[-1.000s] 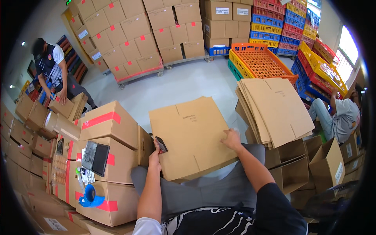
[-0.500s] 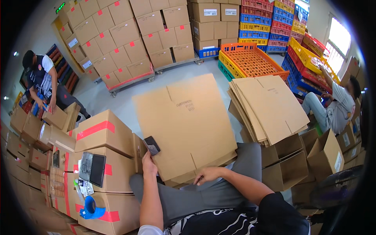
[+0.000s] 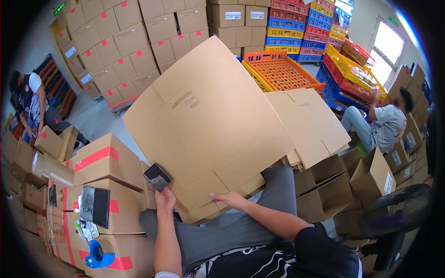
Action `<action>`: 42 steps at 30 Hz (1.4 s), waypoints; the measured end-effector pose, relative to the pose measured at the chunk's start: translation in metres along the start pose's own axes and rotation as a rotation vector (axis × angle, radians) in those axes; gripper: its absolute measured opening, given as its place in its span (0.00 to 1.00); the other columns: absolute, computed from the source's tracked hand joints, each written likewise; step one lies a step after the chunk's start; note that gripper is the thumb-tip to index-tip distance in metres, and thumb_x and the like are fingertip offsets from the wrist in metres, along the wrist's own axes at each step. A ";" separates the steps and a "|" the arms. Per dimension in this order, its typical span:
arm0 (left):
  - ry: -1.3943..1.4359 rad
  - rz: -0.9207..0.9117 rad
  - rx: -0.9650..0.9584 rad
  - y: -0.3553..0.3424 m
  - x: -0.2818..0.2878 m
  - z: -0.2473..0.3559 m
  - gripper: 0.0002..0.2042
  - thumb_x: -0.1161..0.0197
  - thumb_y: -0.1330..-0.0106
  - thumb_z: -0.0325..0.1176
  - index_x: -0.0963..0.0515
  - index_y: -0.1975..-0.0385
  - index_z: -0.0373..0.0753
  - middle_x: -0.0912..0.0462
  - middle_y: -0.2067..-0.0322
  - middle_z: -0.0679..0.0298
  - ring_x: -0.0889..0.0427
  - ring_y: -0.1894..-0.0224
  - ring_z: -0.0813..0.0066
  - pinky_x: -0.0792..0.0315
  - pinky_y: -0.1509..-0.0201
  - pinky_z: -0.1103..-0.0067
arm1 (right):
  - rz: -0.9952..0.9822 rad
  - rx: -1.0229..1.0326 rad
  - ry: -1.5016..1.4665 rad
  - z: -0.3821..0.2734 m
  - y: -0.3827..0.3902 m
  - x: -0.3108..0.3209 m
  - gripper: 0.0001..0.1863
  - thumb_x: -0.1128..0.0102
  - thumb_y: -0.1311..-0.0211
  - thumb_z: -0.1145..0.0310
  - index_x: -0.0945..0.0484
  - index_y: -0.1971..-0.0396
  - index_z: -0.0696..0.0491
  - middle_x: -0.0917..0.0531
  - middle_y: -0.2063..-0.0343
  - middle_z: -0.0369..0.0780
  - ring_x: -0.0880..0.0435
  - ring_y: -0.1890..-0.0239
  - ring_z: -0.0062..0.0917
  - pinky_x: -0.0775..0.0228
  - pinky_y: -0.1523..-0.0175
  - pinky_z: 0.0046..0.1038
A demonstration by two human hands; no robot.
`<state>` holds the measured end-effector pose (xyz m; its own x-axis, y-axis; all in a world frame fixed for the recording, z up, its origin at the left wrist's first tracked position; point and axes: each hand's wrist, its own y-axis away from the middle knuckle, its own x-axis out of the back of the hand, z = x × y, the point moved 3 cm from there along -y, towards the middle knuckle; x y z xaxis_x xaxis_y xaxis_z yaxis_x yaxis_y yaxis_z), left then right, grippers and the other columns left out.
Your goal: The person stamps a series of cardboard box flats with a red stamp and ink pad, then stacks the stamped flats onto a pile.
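A large flattened cardboard box [image 3: 204, 120] with dark printed marks is raised and tilted over my lap, its top corner pointing away. My right hand [image 3: 229, 199] pinches its near edge, thumb on top and fingers partly hidden. Below it, the edge of another flat cardboard piece [image 3: 250, 186] shows across my legs. At the sheet's lower left corner, my left hand [image 3: 165, 200] is closed on a dark block that looks like a rubber stamp [image 3: 158, 176], with a smudged grey face. A black pad in an open case [image 3: 96, 206] lies on a taped carton to my left.
A stack of flattened boxes [image 3: 310, 118] lies to the right, beside orange and yellow crates [image 3: 282, 69]. Open cartons [image 3: 324, 194] and a fan [image 3: 396, 208] stand near right. A blue tape dispenser [image 3: 98, 255] sits on left cartons. Two people [image 3: 391, 121] work at either side.
The top flattened box has been lifted, tilted and turned. My right hand has gone from resting near its edge to gripping it. The stamp stays in my left hand; the view has shifted slightly right.
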<state>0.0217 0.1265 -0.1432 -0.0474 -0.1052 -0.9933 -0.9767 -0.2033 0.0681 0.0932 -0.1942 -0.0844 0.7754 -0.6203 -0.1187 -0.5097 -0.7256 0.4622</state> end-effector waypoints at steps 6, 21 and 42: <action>-0.427 -0.091 -0.086 0.006 -0.056 -0.052 0.23 0.43 0.30 0.37 0.29 0.34 0.49 0.34 0.28 0.69 0.43 0.25 0.58 0.41 0.29 0.57 | 0.569 0.475 -0.635 -0.034 0.026 0.077 0.20 0.37 0.31 0.64 0.26 0.45 0.59 0.16 0.54 0.41 0.15 0.51 0.30 0.22 0.47 0.33; -0.553 0.009 -0.136 0.002 -0.041 -0.065 0.17 0.46 0.27 0.42 0.25 0.42 0.47 0.22 0.41 0.68 0.26 0.38 0.66 0.34 0.37 0.66 | 1.261 0.485 -0.614 -0.033 0.215 0.347 0.23 0.39 0.31 0.70 0.31 0.40 0.63 0.21 0.46 0.46 0.19 0.47 0.35 0.23 0.44 0.40; -2.091 -0.099 -0.235 0.014 -0.074 -0.117 0.14 0.28 0.42 0.38 0.14 0.67 0.31 0.14 0.65 0.56 0.16 0.64 0.61 0.24 0.54 0.72 | 0.283 0.750 0.936 -0.169 0.042 0.018 0.17 0.34 0.43 0.77 0.18 0.51 0.59 0.17 0.58 0.47 0.17 0.52 0.37 0.25 0.45 0.31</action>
<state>0.0364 0.0171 -0.0581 -0.2807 0.8645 0.4170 -0.9596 -0.2453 -0.1376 0.1487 -0.1853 0.0811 0.4136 -0.5550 0.7218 -0.5514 -0.7835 -0.2866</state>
